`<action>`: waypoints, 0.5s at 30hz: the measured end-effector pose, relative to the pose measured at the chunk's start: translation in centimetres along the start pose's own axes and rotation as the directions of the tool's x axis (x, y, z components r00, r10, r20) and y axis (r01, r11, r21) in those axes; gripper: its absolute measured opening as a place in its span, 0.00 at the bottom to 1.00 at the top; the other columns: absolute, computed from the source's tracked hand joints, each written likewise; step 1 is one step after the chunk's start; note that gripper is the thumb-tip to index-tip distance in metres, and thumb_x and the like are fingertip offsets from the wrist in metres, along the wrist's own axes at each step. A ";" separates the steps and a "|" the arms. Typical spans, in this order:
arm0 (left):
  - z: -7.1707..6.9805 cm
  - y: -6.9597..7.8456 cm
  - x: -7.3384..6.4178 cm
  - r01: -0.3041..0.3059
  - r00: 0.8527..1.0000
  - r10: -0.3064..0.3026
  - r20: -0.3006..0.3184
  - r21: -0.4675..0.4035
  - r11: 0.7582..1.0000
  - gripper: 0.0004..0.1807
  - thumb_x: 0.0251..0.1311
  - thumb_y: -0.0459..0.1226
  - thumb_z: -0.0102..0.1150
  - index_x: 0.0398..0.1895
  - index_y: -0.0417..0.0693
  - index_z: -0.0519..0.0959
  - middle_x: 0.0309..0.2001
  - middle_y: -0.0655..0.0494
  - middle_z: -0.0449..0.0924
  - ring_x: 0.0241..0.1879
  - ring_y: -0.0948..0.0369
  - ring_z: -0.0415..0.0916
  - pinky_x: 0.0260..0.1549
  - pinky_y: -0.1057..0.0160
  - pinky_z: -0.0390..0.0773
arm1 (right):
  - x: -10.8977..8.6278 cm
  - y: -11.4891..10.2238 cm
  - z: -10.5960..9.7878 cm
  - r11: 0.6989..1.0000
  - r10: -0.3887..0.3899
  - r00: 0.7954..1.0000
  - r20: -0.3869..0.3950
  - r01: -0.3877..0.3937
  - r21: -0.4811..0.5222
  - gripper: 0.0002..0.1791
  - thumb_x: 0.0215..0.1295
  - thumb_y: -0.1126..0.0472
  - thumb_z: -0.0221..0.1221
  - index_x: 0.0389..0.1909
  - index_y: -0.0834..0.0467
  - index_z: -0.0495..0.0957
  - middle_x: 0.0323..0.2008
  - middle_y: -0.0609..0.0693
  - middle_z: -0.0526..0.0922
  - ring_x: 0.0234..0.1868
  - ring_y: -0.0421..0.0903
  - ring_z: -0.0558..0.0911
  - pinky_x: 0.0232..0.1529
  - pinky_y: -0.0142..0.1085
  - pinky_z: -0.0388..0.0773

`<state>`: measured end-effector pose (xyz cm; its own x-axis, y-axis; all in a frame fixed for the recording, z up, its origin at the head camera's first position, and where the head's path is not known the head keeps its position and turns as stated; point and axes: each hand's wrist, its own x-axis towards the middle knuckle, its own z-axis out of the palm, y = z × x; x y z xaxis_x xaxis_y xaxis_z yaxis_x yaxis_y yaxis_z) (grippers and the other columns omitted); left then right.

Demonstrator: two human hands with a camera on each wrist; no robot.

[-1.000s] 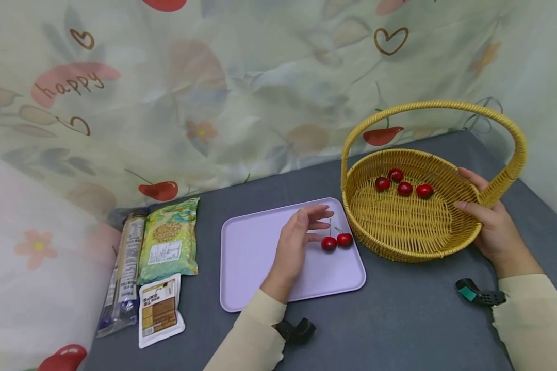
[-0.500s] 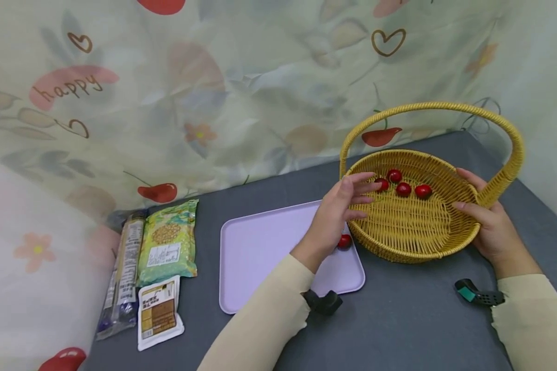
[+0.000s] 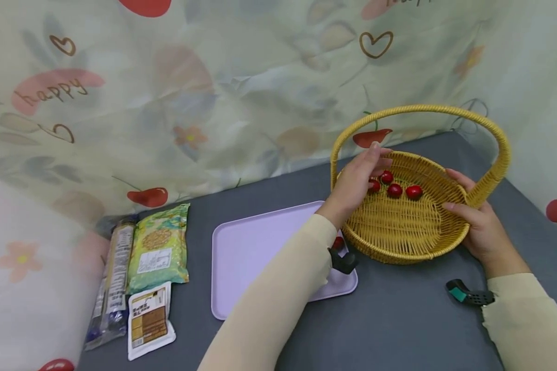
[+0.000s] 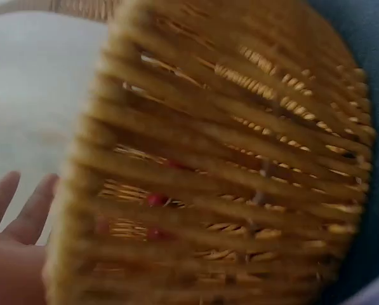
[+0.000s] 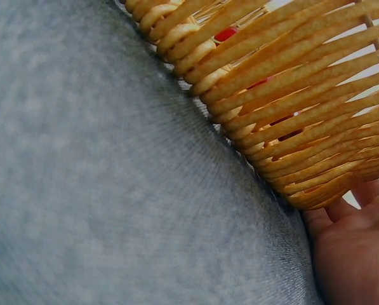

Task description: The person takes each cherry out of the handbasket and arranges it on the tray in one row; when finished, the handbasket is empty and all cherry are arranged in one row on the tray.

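A yellow woven basket [image 3: 401, 229] with a tall arched handle stands on the table. Several red cherries [image 3: 394, 190] lie inside it toward the back. My right hand [image 3: 485, 232] grips the basket's right rim, thumb inside. Over the basket's left rim reaches my left hand [image 3: 355, 180], close to the cherries at the back left. Its fingers [image 4: 29, 213] look extended in the left wrist view, with nothing seen between them. On the lilac tray [image 3: 250, 257] one cherry [image 3: 338, 243] shows beside my left wrist; my sleeve hides part of the tray.
Left of the tray lie a green and yellow packet [image 3: 159, 247], a white and brown pouch [image 3: 150, 320] and a long clear-wrapped package [image 3: 113, 283]. A patterned cloth [image 3: 246, 108] hangs behind the grey table [image 3: 390, 314].
My left hand has moved right and away from me, from beside the tray's cherries to over the basket. The right hand keeps its grip on the rim. The head view has shifted slightly.
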<state>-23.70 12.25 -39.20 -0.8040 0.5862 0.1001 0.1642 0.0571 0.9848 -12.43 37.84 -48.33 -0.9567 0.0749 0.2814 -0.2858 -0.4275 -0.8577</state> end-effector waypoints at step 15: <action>1.1 -2.2 1.5 0.225 0.958 -0.243 -0.153 -0.123 0.966 0.31 0.87 0.57 0.39 0.64 0.46 0.85 0.58 0.64 0.84 0.66 0.59 0.76 0.69 0.55 0.69 | -0.2 0.3 0.2 0.999 -0.007 1.000 -0.006 0.007 -0.053 0.38 0.77 0.83 0.43 0.85 0.61 0.59 0.75 0.59 0.66 0.70 0.48 0.75 0.55 0.35 0.83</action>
<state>-24.65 13.88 -41.36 -0.8976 0.4238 -0.1215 -0.0929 0.0876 0.9918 -12.26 37.53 -48.57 -0.9550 0.0829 0.2849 -0.2946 -0.3789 -0.8773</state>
